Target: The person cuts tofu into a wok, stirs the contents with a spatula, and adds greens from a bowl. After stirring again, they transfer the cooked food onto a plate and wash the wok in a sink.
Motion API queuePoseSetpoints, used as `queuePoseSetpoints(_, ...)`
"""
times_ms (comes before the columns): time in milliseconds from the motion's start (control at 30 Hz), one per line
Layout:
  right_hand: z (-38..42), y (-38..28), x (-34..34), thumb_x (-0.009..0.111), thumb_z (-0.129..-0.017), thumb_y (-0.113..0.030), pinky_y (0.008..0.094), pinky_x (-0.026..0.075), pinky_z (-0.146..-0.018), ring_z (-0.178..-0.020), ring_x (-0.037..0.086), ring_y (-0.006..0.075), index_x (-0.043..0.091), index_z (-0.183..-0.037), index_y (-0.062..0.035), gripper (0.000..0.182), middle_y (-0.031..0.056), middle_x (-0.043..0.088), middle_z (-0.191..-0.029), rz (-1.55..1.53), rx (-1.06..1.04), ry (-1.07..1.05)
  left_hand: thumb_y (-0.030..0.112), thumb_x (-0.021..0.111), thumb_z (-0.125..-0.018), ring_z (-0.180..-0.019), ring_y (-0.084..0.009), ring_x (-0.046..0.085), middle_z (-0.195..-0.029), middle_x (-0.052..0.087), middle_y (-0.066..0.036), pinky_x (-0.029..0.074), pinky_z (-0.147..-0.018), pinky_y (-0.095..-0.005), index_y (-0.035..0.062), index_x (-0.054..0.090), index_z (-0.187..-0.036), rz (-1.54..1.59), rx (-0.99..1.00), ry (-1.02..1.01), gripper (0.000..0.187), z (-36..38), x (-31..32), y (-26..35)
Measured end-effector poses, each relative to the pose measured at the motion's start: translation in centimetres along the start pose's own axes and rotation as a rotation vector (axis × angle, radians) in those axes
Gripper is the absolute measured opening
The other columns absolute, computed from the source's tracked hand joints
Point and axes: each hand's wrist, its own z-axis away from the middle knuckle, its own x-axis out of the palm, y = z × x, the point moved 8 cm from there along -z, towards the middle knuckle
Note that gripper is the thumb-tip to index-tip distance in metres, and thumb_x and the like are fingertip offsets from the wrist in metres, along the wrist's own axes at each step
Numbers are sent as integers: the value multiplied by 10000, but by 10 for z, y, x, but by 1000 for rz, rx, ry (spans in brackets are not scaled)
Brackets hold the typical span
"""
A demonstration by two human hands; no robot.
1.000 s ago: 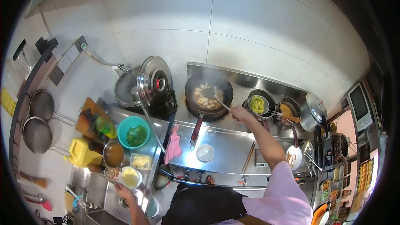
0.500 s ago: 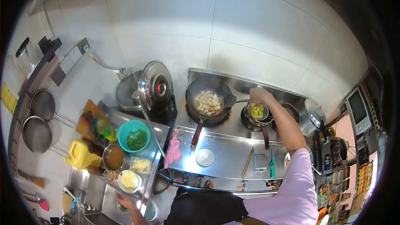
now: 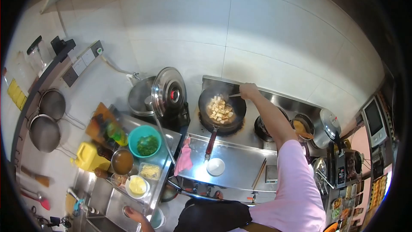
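Light diced pieces [image 3: 219,111] lie in a dark wok [image 3: 207,124] on the left burner, with some steam. My right hand [image 3: 249,90] is closed around the metal handle of a utensil [image 3: 234,95] that reaches into the back of the wok; its head is hard to make out. The wok's dark red handle [image 3: 211,142] points toward me. Over the sink edge at the lower left is my left hand [image 3: 133,213], away from the wok; what it holds, if anything, is unclear. A white bowl [image 3: 216,167] sits in front of the wok.
A teal bowl of greens [image 3: 145,141], a pot of brown liquid [image 3: 122,162], a yellow jug [image 3: 90,157] and a large upright lid [image 3: 169,93] are at left. A pink cloth [image 3: 184,156], chopsticks [image 3: 259,174] and a scale [image 3: 271,174] lie on the counter. A pot [image 3: 301,125] stands at right.
My right hand has moved left, closer to the wok, with the utensil. The diced pieces have shifted. The view has also shifted a little, and my right arm now covers more of the middle burner.
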Motion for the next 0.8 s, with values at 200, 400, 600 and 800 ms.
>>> queuePoseSetpoints(200, 37, -61, -5, 673, -761, -118, 432, 581, -759, -897, 724, 325, 761, -864, -72, 142, 161, 740, -951, 157, -268, -33, 104, 483, -1003, -1158, -344, 575, -1275, 574, -233, 438, -1016, -418, -87, 493, -1310, -104, 34, 32, 361, 0, -3, 5)
queuePoseSetpoints(400, 91, -47, 29, 649, -799, -101, 441, 579, -747, -883, 721, 323, 751, -883, -89, 133, 137, 734, -912, 118, -351, -36, 45, 479, -912, -1048, -309, 584, -1174, 614, -190, 451, -921, -385, -57, 554, -1257, 121, 304, -62, 367, 47, 49, 115)
queuePoseSetpoints(600, 134, -18, -5, 641, -779, -85, 446, 571, -743, -890, 715, 334, 743, -960, -104, 208, 137, 727, -925, 104, -189, -92, 25, 536, -902, -1003, -318, 632, -1049, 671, -156, 469, -932, -411, 5, 652, -1102, 196, 414, -730, 231, 142, 187, 216)
queuePoseSetpoints(800, 173, -33, -62, 644, -790, -106, 431, 573, -757, -896, 724, 319, 769, -882, -81, 158, 140, 740, -919, 186, -189, -195, 265, 597, -969, -889, -217, 658, -955, 668, -129, 513, -820, -327, -18, 607, -1213, 119, 454, -1294, 374, 263, 370, 257)
